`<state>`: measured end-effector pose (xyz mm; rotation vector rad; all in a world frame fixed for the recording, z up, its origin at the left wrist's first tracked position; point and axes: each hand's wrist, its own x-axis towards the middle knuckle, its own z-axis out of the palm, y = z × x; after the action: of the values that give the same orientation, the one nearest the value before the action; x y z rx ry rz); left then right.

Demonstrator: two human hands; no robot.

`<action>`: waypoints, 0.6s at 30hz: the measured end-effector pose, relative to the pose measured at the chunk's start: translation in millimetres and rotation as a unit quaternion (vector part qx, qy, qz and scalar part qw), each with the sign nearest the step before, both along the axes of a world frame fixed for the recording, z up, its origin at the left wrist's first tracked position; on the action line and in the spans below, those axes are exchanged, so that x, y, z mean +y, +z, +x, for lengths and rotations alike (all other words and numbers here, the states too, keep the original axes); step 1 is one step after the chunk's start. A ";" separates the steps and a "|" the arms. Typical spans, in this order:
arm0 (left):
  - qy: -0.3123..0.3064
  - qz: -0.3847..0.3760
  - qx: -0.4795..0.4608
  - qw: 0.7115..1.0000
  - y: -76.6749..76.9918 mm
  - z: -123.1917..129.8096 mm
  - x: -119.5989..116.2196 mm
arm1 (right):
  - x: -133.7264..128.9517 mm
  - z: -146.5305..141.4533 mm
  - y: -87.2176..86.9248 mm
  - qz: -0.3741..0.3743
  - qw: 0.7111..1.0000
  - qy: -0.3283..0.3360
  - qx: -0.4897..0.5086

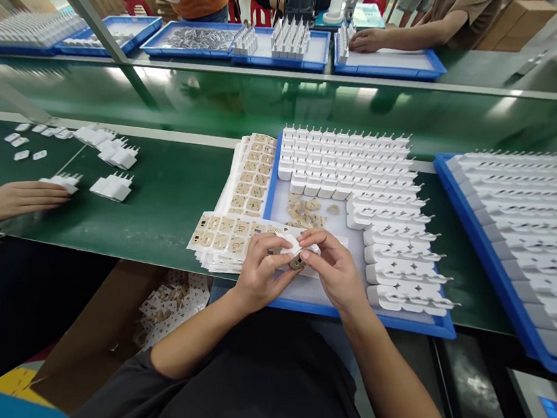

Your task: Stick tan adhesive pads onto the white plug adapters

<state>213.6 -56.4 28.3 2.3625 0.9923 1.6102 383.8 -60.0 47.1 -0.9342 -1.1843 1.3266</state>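
Observation:
Over the front left part of a blue-rimmed tray [396, 322], my two hands meet around a small white plug adapter [289, 242]. My left hand [266, 264] is closed on the adapter's left side. On the other side, my right hand [334, 269] pinches a tan sticker [297, 261] against the adapter; fingers partly hide both. Sheets of tan stickers [223, 233] lie just left of and beneath my hands. Behind them in the tray are loose tan sticker pieces [306, 210]. Rows of white plug adapters [344, 159] with upright pins fill the tray's back and right side.
Another blue tray [495, 274] full of adapters stands at right. A co-worker's hand [33, 198] touches adapters at left, near small white plates [22, 154]. Below the table edge sits a cardboard box [99, 323] with sticker waste. Across the green belt [210, 100], other people work at trays.

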 end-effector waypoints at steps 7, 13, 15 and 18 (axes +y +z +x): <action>-0.010 -0.017 -0.023 1.000 -1.6 -1.9 -0.3 | 0.6 6.8 1.9 -0.022 1.000 0.023 -0.001; -0.026 -0.037 -0.034 0.998 0.3 -0.7 -0.7 | -2.3 5.8 6.9 0.078 0.990 -0.026 -0.113; -0.028 -0.044 -0.031 0.998 -0.4 -1.2 -0.9 | -5.2 2.5 8.0 0.182 0.958 -0.086 -0.205; -0.036 -0.091 -0.054 0.994 -3.3 -1.6 -1.7 | -11.8 -1.4 10.2 0.356 0.875 -0.127 -0.302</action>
<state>212.0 -58.1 25.1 2.1421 0.9764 1.5333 382.4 -71.9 57.3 -0.9177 -1.7804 0.2961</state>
